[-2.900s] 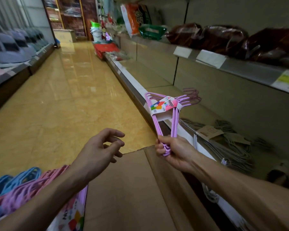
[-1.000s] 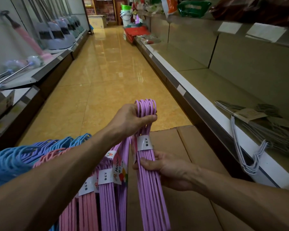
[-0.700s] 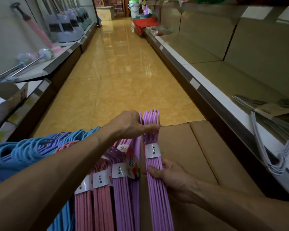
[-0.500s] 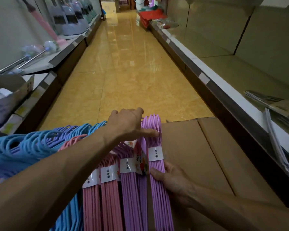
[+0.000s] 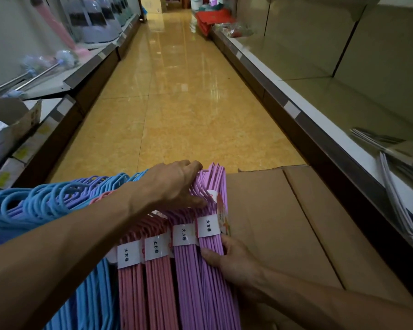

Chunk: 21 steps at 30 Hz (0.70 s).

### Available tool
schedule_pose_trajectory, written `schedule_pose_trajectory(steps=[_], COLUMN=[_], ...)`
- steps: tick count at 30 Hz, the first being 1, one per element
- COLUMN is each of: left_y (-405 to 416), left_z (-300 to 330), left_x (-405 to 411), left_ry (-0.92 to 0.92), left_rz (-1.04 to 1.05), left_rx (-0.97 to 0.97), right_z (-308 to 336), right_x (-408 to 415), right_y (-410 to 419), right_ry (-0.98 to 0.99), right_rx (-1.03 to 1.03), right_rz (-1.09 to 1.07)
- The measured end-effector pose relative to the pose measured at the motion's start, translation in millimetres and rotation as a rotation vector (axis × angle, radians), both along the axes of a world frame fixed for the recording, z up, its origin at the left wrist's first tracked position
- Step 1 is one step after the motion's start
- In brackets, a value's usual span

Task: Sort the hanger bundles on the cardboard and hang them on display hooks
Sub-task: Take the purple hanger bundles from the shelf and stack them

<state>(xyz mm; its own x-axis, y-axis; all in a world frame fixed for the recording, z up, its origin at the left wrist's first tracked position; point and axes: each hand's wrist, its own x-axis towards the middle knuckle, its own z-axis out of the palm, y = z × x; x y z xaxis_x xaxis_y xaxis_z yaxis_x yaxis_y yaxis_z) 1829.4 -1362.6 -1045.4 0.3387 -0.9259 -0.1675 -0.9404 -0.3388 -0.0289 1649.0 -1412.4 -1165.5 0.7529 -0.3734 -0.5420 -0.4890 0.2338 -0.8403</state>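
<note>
Head view: the purple plastic hanger bundle point(image 5: 210, 246), lifted 1 second ago, now lies on the flat brown cardboard point(image 5: 284, 222) beside pink bundles point(image 5: 148, 270). Left hand point(image 5: 174, 184) presses its hooks, fingers relaxed; right hand point(image 5: 234, 260) grips its side. Sorted, not hung.

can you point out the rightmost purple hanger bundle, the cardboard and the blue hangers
rightmost purple hanger bundle point(image 5: 209, 226), head view, on its white paper label band
cardboard point(image 5: 267, 220), head view, on the bare flap right of the bundles
blue hangers point(image 5: 34, 206), head view, on the massed hooks at the left

Bare cardboard point(image 5: 284, 222) right of hanger bundles point(image 5: 208, 270)
</note>
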Motion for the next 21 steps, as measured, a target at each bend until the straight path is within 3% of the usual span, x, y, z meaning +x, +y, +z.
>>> schedule_pose_trajectory(steps=[8,15,21], left_y=[-7,-30,-67], left_z=[10,39,78], left_x=[-10,-31,-72], left_ry=[-0.085,0.041,0.252], left_rz=[-0.049,-0.130,-0.132], left_rx=[0.050,-0.090,-0.266], right_z=[28,70,136], right_x=[-9,-61,-109], right_y=[-15,-54,-92], right_ry=[0.094,0.144,0.169], right_rx=[-0.282,-0.626,-0.784], right_rz=[0.242,0.258,0.303])
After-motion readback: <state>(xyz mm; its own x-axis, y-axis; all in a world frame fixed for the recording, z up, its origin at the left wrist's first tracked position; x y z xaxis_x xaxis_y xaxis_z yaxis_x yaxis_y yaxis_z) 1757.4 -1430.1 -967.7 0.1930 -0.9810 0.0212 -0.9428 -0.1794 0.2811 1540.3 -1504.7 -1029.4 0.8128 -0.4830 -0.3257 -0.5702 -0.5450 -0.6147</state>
